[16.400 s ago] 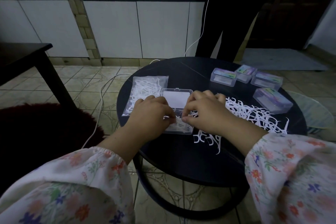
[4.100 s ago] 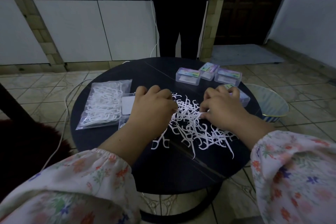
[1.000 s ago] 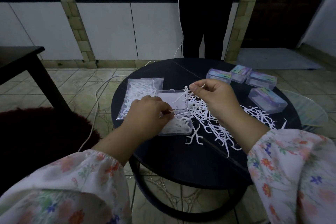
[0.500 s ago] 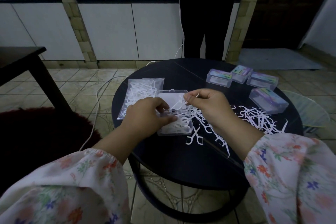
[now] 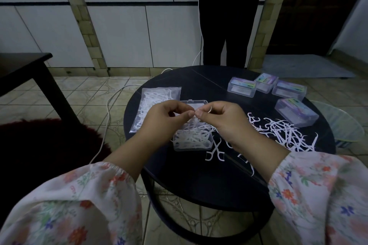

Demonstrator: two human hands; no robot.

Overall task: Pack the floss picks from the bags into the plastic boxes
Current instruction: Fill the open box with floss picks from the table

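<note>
Centrally, round dark tabletop (image 5: 199, 181), open plastic box (image 5: 192, 141) part-filled with picks, bag of picks (image 5: 155, 105) left of box, loose floss picks (image 5: 282, 131) right of box, closed boxes (image 5: 242, 87) beyond, left hand (image 5: 165, 119) and right hand (image 5: 221, 119) above box, both pinching picks.

This looks like a room in a home. The floor (image 5: 83, 93) has pale tiles, and the wall (image 5: 119, 32) has big white panels. A small round black table (image 5: 199, 181) stands in the middle. A dark red rug (image 5: 39, 145) lies beside it. A grey mat (image 5: 306, 69) lies by a dark wooden door (image 5: 310, 10).
</note>
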